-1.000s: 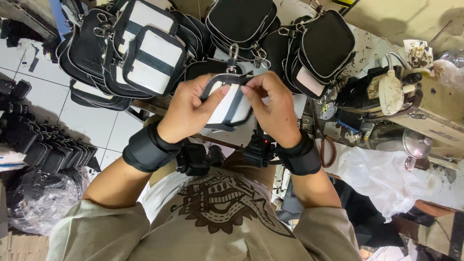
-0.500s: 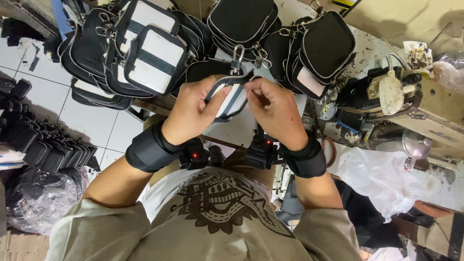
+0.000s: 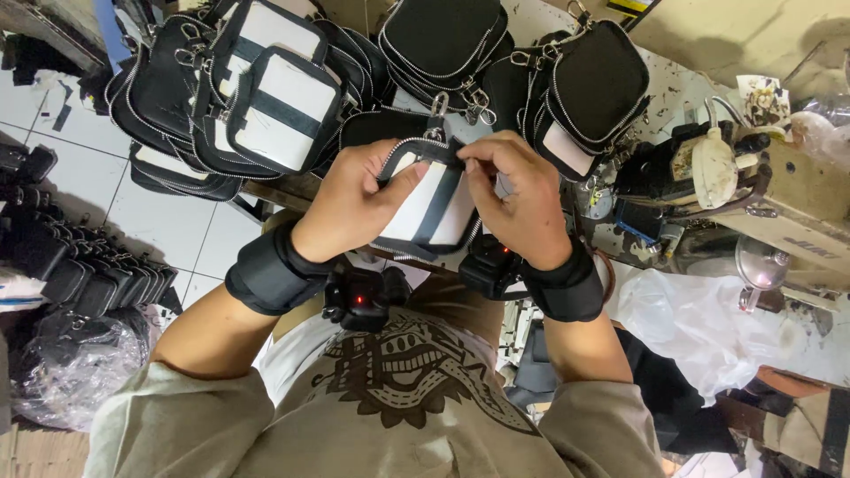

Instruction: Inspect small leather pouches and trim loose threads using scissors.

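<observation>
Finished black pouches point(image 3: 443, 40) with silver zips lie heaped along the far side of the table point(image 3: 682, 75), and at far left a pile of black-and-white pouches point(image 3: 274, 106) — each a white panel crossed by a dark stripe — spills toward the tiled floor point(image 3: 80, 177). More small black cases point(image 3: 80, 265) are stacked on the floor at left, beside a clear plastic bag point(image 3: 53, 398). To the right stands a sewing machine point(image 3: 797, 212) with a cream-coloured part on top, and a small printed card point(image 3: 766, 99) rests on the table behind it. White plastic sheeting point(image 3: 708, 336) lies below the machine.

Between the heaps, just in front of the person's chest, is the black-and-white pouch in hand point(image 3: 434, 208), its striped white face turned up. The left hand point(image 3: 350, 208) wraps round its left edge, thumb pressed on the white panel. The right hand point(image 3: 522, 199) is curled, fingertips pinching the zip end at the pouch's top edge. Both wrists wear thick black cuffs point(image 3: 274, 274) carrying small black devices, one showing a red light.
</observation>
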